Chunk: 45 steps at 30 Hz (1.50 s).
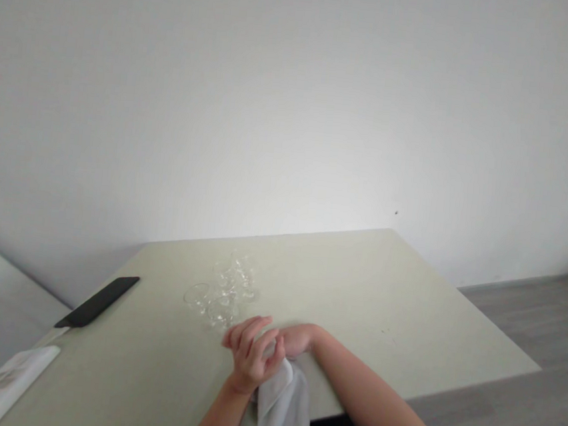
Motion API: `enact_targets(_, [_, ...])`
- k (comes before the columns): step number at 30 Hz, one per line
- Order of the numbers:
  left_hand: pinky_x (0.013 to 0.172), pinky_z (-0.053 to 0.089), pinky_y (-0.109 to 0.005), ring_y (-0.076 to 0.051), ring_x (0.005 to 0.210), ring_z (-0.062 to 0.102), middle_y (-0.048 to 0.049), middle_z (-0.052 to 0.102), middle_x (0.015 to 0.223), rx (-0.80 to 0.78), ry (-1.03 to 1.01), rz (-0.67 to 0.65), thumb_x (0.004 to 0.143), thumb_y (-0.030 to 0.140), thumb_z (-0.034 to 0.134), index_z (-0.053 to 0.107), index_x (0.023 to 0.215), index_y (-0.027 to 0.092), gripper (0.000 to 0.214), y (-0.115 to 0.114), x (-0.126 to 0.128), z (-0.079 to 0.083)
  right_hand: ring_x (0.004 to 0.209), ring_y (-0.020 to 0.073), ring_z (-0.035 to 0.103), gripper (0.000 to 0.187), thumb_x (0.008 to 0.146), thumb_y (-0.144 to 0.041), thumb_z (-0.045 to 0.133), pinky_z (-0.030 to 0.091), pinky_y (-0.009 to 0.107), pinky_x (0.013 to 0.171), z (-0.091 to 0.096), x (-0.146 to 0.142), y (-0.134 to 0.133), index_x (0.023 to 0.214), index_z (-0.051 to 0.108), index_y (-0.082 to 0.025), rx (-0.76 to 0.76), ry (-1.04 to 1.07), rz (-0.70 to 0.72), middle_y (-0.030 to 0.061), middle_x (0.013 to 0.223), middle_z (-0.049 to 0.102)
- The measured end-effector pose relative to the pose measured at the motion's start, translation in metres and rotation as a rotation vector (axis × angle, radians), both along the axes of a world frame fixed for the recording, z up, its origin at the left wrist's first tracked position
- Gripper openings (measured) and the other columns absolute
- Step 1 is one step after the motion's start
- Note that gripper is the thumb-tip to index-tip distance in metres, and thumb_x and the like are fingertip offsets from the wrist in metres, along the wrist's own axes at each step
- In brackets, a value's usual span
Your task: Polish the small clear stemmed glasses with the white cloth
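My left hand (250, 357) is raised above the table's near edge, its fingers curled and the thumb bent over a white cloth (286, 407). The cloth hangs down from between my hands toward my lap. Behind and against the left hand is my right hand (296, 338), bent at the wrist; its fingers are hidden by the left hand and the cloth. Whether the cloth wraps something else, I cannot tell. Just beyond my fingers, several clear glasses (223, 306) stand close together on the table, their outlines faint.
The pale table (348, 279) reaches back to a white wall (294, 107). At its left edge lie a flat black object (99, 301) and a white printed packet (11, 381). Grey wood-look floor (524, 330) shows past the right edge.
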<state>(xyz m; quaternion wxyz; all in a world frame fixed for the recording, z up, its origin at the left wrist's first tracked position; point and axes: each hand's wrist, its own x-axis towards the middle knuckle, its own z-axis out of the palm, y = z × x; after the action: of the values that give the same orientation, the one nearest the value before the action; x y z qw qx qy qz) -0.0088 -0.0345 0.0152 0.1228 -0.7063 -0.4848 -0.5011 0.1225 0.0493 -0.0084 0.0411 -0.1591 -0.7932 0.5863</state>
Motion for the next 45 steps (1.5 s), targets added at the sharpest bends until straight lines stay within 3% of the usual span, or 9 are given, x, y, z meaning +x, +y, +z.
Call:
enact_targets(5, [0.100,0.036,-0.055,-0.030,0.115,0.048,-0.0106,0.051,0.116,0.359,-0.315,0.200,0.061,0.034,0.079,0.047,0.098,0.023,0.050,0.014,-0.021,0.009,0.087,0.0193,0.067,0.028,0.083,-0.036,0.063,0.051,0.034,0.088,0.011,-0.001,-0.011,0.097,0.068,-0.012,-0.505,0.071,-0.170,0.0061,0.086,0.071])
enact_targets(9, [0.103,0.035,-0.051,-0.027,0.119,0.047,-0.0115,0.046,0.123,0.321,-0.528,0.236,0.064,0.035,0.079,0.039,0.118,0.019,0.069,0.022,-0.023,0.023,0.092,0.0199,0.067,0.035,0.086,-0.045,0.056,0.049,0.035,0.092,0.023,0.002,-0.009,0.100,0.067,-0.016,-0.690,0.229,-0.438,0.0078,0.094,0.072])
enact_targets(13, [0.097,0.039,-0.044,-0.026,0.119,0.048,-0.0112,0.048,0.126,0.207,-0.602,0.246,0.065,0.035,0.080,0.040,0.126,0.020,0.074,0.019,-0.015,0.021,0.104,0.0235,0.064,0.065,0.089,-0.065,0.029,0.049,0.037,0.094,0.039,0.011,-0.002,0.108,0.065,-0.014,-0.842,0.481,-0.559,0.0140,0.108,0.069])
enact_targets(20, [0.080,0.047,-0.034,-0.025,0.113,0.053,-0.0106,0.052,0.120,0.109,-0.610,0.149,0.069,0.036,0.077,0.045,0.122,0.021,0.064,0.019,-0.007,0.015,0.116,0.0268,0.059,0.083,0.082,-0.075,0.017,0.049,0.040,0.094,0.052,0.024,0.012,0.134,0.046,-0.017,-0.669,0.845,-0.796,0.0140,0.144,0.047])
enact_targets(27, [0.077,0.050,-0.035,-0.024,0.102,0.059,-0.0128,0.054,0.123,-0.149,-0.567,0.047,0.069,0.044,0.076,0.044,0.125,0.021,0.069,0.024,0.001,0.009,0.106,0.0274,0.062,0.089,0.078,-0.079,0.019,0.050,0.038,0.085,0.039,0.026,0.023,0.128,0.052,-0.014,-0.423,0.769,-0.942,0.0167,0.119,0.065])
enact_targets(32, [0.080,0.051,-0.037,-0.023,0.094,0.065,-0.0074,0.066,0.100,-0.525,-0.491,-0.114,0.078,0.047,0.065,0.047,0.117,0.021,0.050,0.030,0.004,-0.001,0.102,0.0277,0.062,0.080,0.077,-0.079,0.025,0.050,0.037,0.084,0.035,0.024,0.022,0.108,0.062,-0.015,-0.491,0.646,-0.916,0.0147,0.099,0.070])
enact_targets(38, [0.078,0.049,-0.030,-0.016,0.081,0.062,-0.0015,0.061,0.087,-0.464,-0.484,-0.187,0.084,0.039,0.059,0.046,0.120,0.020,0.042,0.026,0.015,0.003,0.106,0.0252,0.059,0.054,0.083,-0.061,0.039,0.047,0.035,0.091,0.027,0.022,0.030,0.103,0.060,-0.015,-0.332,0.596,-1.239,0.0106,0.104,0.068])
enact_targets(42, [0.062,0.047,-0.024,-0.012,0.063,0.056,0.0051,0.056,0.072,-0.587,-0.511,-0.287,0.079,0.039,0.065,0.038,0.133,0.020,0.063,0.040,0.021,0.022,0.105,0.0252,0.061,0.054,0.082,-0.058,0.039,0.049,0.036,0.091,0.032,0.019,0.027,0.104,0.060,-0.013,-0.423,0.689,-1.083,0.0111,0.105,0.069])
enact_targets(45, [0.068,0.049,-0.025,-0.014,0.071,0.061,0.0000,0.065,0.085,-0.664,-0.422,-0.353,0.074,0.034,0.069,0.043,0.133,0.019,0.066,0.062,0.024,0.039,0.104,0.0257,0.063,0.057,0.081,-0.062,0.039,0.049,0.037,0.092,0.040,0.015,0.020,0.103,0.063,-0.015,-0.551,0.734,-0.899,0.0108,0.100,0.071])
